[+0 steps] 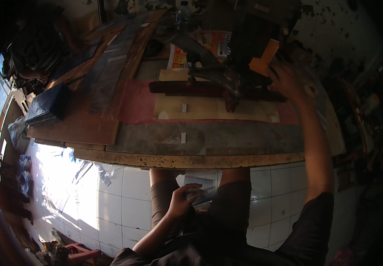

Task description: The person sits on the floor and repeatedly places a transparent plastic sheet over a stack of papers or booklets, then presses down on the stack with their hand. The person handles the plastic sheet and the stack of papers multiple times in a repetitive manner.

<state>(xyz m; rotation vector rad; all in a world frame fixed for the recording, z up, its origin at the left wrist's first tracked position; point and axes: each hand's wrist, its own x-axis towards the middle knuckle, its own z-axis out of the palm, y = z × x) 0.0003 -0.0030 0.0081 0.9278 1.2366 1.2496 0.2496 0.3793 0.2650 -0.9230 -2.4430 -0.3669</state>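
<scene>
Low over my lap, my left hand (183,200) is closed around a blurred, thin, greyish piece (204,196) that looks partly see-through. My right hand (286,80) reaches far over the table at the right. Its bent fingers meet the edge of an orange L-shaped piece (265,57) beside a dark metal device. That device (229,80) has a long dark-red bar (187,88) across its front. Beneath it lies a cream sheet (218,111) on a red sheet (136,104). Two small white pieces lie in front, one on the cream sheet, one on the grey tabletop.
The worn table edge (191,160) runs above my thighs. At the left stand brown boards (89,119) and a dark blue box (48,104). A printed sheet (178,57) and a bottle (183,13) are at the back. Another person (40,48) is at the far left.
</scene>
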